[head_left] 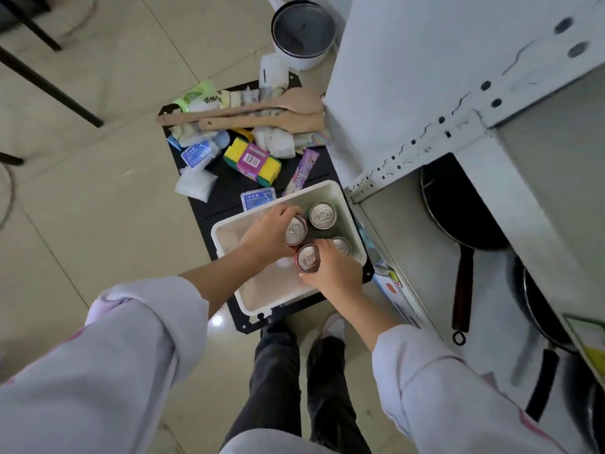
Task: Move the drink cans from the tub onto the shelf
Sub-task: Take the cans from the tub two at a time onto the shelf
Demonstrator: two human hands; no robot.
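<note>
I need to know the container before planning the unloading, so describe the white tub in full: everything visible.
The white tub is a rectangular, open-topped bin with rounded corners and thick walls, apparently plastic or foam, pale inside. It sits upright and skewed on a black low table, beside the grey metal shelf. Four cans with silver tops stand clustered at its far right end; the near part is bare. The left hand and right hand reach inside, each gripping a can.

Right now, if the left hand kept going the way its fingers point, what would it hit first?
The left hand already grips a red-sided drink can. Straight on, it would probably meet the silver-topped can beside it, then the white plastic tub's wall; depth is unclear.
</note>
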